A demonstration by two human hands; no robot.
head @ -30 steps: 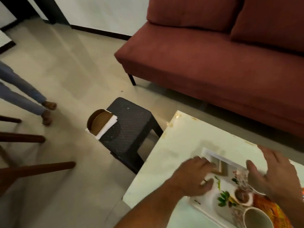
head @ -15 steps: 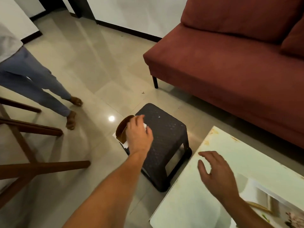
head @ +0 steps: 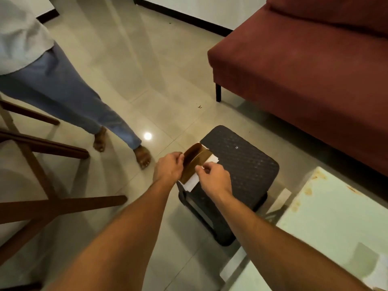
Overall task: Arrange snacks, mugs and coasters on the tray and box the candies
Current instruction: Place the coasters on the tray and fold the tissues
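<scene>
A small brown and white box point(head: 194, 164) with its flap up sits at the left edge of a black stool point(head: 241, 164). My left hand point(head: 168, 170) grips the box's left side. My right hand point(head: 214, 178) pinches the box's right side near its white edge. The tray, mugs and snacks are out of view.
A pale low table point(head: 331, 217) stands at the lower right. A dark red sofa point(head: 304, 70) fills the upper right. Another person's legs point(head: 73, 97) and bare feet stand on the tiled floor to the left. Wooden chair legs point(head: 42, 206) lie at far left.
The view swung left from the table toward the stool. My left hand reached the box first, then my right hand left the table and joined it on the box.
</scene>
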